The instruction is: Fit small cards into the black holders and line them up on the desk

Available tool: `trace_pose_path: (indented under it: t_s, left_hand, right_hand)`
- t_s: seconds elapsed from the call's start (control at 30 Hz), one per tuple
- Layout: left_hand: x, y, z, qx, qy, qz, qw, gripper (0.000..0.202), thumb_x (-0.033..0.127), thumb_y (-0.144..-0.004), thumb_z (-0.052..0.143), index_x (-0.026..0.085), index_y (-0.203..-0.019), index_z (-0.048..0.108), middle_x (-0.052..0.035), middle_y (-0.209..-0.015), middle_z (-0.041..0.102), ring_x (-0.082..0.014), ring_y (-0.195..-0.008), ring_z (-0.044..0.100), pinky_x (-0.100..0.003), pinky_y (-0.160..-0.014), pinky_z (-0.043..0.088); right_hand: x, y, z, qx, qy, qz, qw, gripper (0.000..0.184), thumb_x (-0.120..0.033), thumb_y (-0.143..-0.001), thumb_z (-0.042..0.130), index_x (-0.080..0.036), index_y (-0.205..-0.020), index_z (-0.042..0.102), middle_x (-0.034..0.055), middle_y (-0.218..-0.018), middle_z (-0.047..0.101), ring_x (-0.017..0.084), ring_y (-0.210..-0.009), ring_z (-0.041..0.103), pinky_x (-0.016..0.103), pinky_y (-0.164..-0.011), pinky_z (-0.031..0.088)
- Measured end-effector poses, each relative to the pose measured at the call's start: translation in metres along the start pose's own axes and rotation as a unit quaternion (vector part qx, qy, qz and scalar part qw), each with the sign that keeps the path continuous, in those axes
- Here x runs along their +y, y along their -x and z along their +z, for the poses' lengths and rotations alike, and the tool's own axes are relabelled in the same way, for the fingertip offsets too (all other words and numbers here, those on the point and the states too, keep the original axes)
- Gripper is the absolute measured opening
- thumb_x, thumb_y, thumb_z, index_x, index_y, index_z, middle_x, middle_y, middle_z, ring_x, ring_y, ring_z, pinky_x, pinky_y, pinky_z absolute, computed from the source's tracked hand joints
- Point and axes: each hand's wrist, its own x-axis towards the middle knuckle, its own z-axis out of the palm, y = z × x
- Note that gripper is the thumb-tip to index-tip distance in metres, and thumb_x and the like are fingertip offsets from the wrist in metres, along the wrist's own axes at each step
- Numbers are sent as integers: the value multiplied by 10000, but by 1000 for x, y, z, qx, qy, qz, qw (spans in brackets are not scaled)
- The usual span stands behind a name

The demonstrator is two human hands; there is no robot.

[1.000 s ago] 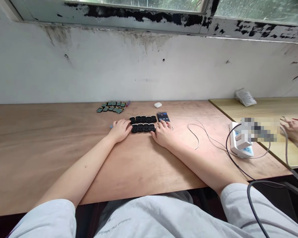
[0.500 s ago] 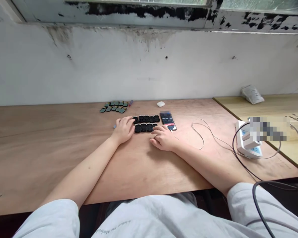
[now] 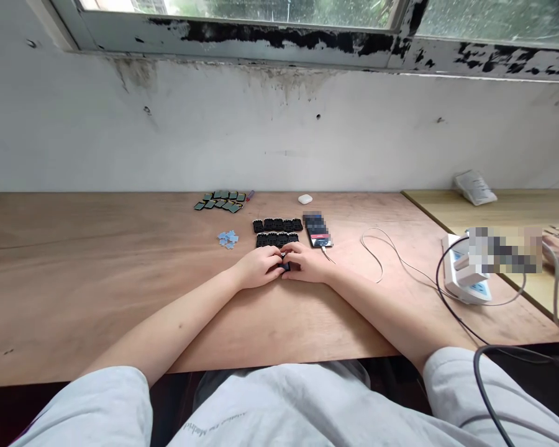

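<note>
The bare left hand (image 3: pixel 258 267) and bare right hand (image 3: pixel 307 263), fingers curled, together hold 1 small, black, partly hidden piece (image 3: pixel 286 266).

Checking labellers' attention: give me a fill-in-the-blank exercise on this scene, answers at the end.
1. The left hand and right hand meet around a small part coloured ____.
2. Beyond the hands, black parts lie in ____ rows.
3. From the wearer's view, light blue pieces lie to the ____ of those rows.
4. The cable plugged into the phone is coloured ____.

Missing words: black; two; left; white.
</note>
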Motion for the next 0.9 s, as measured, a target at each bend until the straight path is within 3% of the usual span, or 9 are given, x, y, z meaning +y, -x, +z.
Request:
trace_pose_path:
  t_s: [0.3,0.5,0.63,0.73,0.8,0.9]
  left_hand:
    - [1,-3,0,14,75,-17,997,158,212,-961,586,202,-984,742,-100,-1120,714,-235,-1035,683,-386,-936,575]
    - [3,-7,-2,11,129,-78,989,44,211,-891,631,205,-888,675,-67,-1062,674,-214,-982,671,-353,-887,572]
    - [5,-9,0,8,142,-118,983,129,274,-954,594,207,-856,643,-62,-1051,655,-199,-934,662,-350,-858,568]
    - [5,-10,1,18,132,-107,985,165,277,-1007,526,206,-899,629,-78,-1058,642,-205,-945,648,-363,-862,569]
    - [-3,-6,-3,46,112,-92,988,173,255,-1030,478,206,-928,610,-92,-1085,638,-211,-978,646,-375,-893,567]
    - [-35,10,-21,95,8,-92,991,191,242,-1053,433,209,-944,586,-115,-1126,639,-236,-1057,634,-411,-966,542]
  right_hand:
    - [6,-2,3,-6,-21,13,1000,406,-464,-821,889,-210,-1080,709,145,-1314,612,307,-1211,616,474,-1029,567]
    - [7,-1,3,-5,-21,16,1000,450,-480,-809,896,-210,-1105,692,141,-1307,621,309,-1202,616,475,-1016,561]
    - [4,-4,0,-24,-18,13,999,433,-472,-831,880,-198,-1103,683,138,-1275,645,303,-1158,623,467,-994,557]
    - [1,-6,-1,-31,-12,28,999,390,-457,-849,865,-204,-1074,672,122,-1215,674,298,-1117,631,457,-968,557]
    - [-1,-7,-1,-28,-4,40,999,397,-440,-841,873,-205,-1081,662,121,-1206,682,301,-1107,633,459,-963,558]
    - [-2,-8,-2,-26,-3,42,999,420,-428,-834,880,-205,-1110,655,129,-1225,684,305,-1124,634,466,-985,555]
